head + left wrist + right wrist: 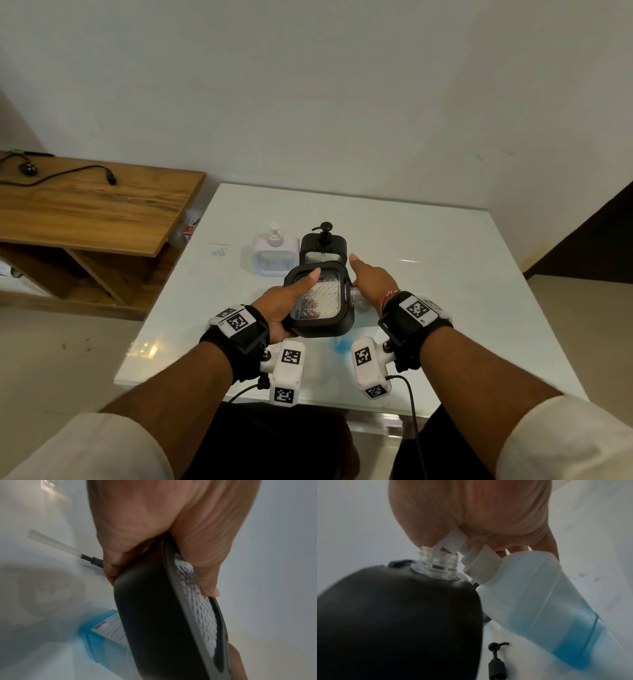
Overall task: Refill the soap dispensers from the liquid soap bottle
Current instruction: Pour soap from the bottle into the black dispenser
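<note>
Fingers [109, 566] of left hand [279, 301] wrapped round square black plastic soap dispenser [322, 301], tipped so open neck meets spout. Right hand [371, 279] gripping see-through bottle of blue soap [556, 615], tilted beside thumb for pouring.

Three soap dispensers here: a white one [272, 253] standing at the back, a black one [323, 247] right beside it, and a second black one [320, 301] lifted off the table with its neck bare. That's two black, one white. Two pump heads are on their dispensers, and a third, loose pump [496, 661] lies on the table. One soap bottle [547, 609], blue liquid inside. Two hands in play, left [286, 301] and right [371, 277]. Two tables: one white [445, 274], one wooden [96, 212]. One black cable [58, 174] on the wooden one.
</note>
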Demonstrator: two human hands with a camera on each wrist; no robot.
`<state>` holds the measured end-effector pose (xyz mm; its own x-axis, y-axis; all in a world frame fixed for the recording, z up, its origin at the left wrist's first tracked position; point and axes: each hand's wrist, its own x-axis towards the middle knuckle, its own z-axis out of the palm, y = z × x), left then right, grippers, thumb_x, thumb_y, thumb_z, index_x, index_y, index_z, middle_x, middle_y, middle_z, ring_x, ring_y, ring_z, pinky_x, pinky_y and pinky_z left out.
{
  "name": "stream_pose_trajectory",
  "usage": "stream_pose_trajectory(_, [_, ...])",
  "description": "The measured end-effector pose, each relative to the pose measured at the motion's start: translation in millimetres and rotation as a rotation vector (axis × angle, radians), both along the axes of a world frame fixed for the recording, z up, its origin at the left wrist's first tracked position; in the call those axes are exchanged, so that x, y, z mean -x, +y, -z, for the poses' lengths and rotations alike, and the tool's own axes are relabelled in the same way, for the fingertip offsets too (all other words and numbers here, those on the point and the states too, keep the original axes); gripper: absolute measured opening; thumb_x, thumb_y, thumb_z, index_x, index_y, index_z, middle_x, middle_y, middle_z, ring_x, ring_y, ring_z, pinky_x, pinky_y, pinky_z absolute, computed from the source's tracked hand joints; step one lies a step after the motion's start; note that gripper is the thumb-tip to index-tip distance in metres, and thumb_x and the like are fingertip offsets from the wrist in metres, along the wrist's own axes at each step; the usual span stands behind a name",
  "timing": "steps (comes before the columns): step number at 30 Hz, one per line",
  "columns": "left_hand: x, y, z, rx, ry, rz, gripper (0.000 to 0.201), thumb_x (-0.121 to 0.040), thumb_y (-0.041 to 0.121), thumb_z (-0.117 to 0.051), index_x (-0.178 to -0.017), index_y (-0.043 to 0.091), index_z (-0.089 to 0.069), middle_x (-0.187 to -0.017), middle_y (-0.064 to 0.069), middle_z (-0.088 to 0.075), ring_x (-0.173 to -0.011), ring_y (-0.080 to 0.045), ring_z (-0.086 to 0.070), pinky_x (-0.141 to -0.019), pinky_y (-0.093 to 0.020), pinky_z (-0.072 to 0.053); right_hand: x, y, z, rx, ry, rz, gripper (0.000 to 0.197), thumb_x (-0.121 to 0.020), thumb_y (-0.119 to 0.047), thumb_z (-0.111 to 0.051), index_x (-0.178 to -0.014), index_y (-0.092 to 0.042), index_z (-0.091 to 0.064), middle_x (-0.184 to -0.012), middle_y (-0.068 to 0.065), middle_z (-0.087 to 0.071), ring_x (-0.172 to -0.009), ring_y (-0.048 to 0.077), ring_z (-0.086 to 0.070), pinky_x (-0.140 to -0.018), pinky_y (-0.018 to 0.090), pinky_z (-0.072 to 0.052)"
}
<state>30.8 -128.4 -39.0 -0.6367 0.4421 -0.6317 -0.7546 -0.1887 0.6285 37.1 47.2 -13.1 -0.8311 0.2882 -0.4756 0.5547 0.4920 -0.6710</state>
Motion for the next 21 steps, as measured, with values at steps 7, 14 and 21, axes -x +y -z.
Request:
stream_pose_trajectory(7, [-3.8,1.0,0.6,0.033,-0.002,-0.018,0.046,-0.082,0.039,-0.074,-0.116,0.008,-0.070,-0.104,-0.014,-0.078,-0.082,-0.026,-0.078,-0.066,-0.037,-0.061,-1.2,2.8,-0.3,0.139,0.026,0.075,0.062,-0.102,-0.054,-0.022,-0.108,-0.005,-0.059,-0.126,0.019,-0.057,-0.108,0.029,-0.051,-0.105,0.039,-0.035])
stream_pose_trajectory(14, [-3.2,2.8,-0.6,0.040,-0.026,-0.047,0.055,-0.078,0.040,-0.077,-0.122,0.007,-0.069,-0.108,-0.015,-0.078,-0.088,-0.028,-0.077,-0.070,-0.040,-0.062,5.3,1.3,10.3,0.013,0.004,0.111,0.069,-0.099,-0.058,-0.029,-0.119,-0.002,-0.064,-0.128,0.017,-0.060,-0.115,0.031,-0.054,-0.096,0.034,-0.036])
stream_pose_trajectory(21, [-4.3,2.3,-3.4,0.031,-0.019,-0.069,0.071,-0.069,0.039,-0.082,-0.130,0.006,-0.067,-0.120,-0.017,-0.074,-0.111,-0.034,-0.071,-0.089,-0.048,-0.058,3.7,1.2,1.0,0.192,0.022,0.130,0.065,-0.103,-0.052,-0.022,-0.134,-0.002,-0.050,-0.130,0.019,-0.057,-0.122,0.033,-0.051,-0.110,0.041,-0.034])
